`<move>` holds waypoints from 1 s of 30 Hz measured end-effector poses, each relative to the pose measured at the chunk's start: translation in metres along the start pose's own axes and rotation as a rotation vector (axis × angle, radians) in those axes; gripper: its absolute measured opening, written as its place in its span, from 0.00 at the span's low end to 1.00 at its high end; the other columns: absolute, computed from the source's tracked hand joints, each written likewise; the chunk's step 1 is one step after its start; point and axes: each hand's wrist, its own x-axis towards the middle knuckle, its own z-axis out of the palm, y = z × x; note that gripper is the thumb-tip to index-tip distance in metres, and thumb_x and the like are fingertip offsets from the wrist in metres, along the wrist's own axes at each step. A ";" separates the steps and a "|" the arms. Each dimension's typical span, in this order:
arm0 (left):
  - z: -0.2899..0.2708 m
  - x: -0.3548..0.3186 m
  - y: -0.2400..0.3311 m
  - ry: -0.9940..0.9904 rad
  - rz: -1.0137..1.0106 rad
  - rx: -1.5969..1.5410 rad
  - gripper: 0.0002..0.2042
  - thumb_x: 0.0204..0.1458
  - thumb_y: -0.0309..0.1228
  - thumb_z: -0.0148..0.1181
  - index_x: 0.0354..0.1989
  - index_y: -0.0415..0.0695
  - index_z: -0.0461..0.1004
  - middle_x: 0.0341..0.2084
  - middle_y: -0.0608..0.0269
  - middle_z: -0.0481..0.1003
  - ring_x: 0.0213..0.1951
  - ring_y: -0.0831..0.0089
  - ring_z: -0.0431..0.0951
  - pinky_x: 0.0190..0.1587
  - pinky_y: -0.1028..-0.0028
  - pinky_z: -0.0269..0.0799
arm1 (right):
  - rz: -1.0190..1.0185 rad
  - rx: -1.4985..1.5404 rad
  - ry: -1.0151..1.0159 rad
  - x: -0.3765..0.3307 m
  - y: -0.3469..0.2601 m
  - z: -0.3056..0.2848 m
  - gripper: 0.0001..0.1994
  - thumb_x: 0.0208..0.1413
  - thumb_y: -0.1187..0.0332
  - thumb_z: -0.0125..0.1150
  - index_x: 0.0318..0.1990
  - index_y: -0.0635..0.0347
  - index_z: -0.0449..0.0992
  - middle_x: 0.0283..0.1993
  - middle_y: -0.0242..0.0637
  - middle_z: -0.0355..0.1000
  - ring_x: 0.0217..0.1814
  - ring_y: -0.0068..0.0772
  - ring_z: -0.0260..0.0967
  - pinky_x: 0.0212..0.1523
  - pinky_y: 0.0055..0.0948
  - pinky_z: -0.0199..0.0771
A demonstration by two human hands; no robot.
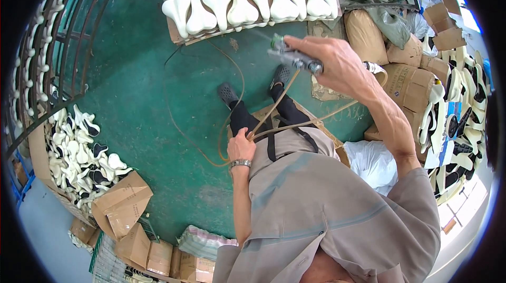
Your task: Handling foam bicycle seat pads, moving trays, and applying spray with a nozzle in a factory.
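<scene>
My right hand (340, 64) is closed around a metal spray gun (298, 62) with a green part at its tip. The gun is held up just short of a board covered in rows of white, saddle-shaped pieces (242, 3). A yellowish hose (282, 96) runs from the gun down to my lap. There my left hand (241, 147), with a metal watch band at the wrist, is closed on the gathered hose. Its fingertips are partly hidden. More hose loops over the floor and off to the right.
At the left stands a dark metal rack (68, 35) with white pieces. Below it a large carton holds a heap of white and black pieces (81, 151). Sacks (363, 35), cartons (408, 85) and stacked saddle-like parts (464, 125) crowd the right. A white plastic bag (369, 164) lies beside me.
</scene>
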 end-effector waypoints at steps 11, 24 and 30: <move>0.026 0.000 0.056 -0.029 0.022 0.095 0.18 0.52 0.30 0.61 0.53 0.53 0.82 0.42 0.47 0.83 0.44 0.46 0.83 0.48 0.51 0.78 | 0.117 0.057 0.163 -0.036 0.059 -0.039 0.34 0.48 0.82 0.63 0.67 0.55 0.72 0.48 0.47 0.79 0.47 0.54 0.77 0.49 0.44 0.76; 0.033 0.011 0.087 -0.041 0.108 0.128 0.16 0.54 0.32 0.62 0.51 0.51 0.83 0.42 0.45 0.83 0.45 0.45 0.82 0.48 0.51 0.78 | 0.148 0.073 0.145 -0.056 0.095 -0.042 0.35 0.44 0.83 0.62 0.66 0.56 0.73 0.45 0.47 0.78 0.45 0.56 0.77 0.47 0.47 0.75; 0.035 0.019 0.105 -0.059 0.103 0.132 0.17 0.52 0.31 0.61 0.52 0.51 0.82 0.42 0.44 0.83 0.45 0.44 0.82 0.48 0.50 0.78 | 0.106 0.074 -0.018 -0.076 0.098 -0.052 0.38 0.40 0.83 0.62 0.66 0.56 0.73 0.45 0.46 0.78 0.46 0.54 0.77 0.46 0.46 0.75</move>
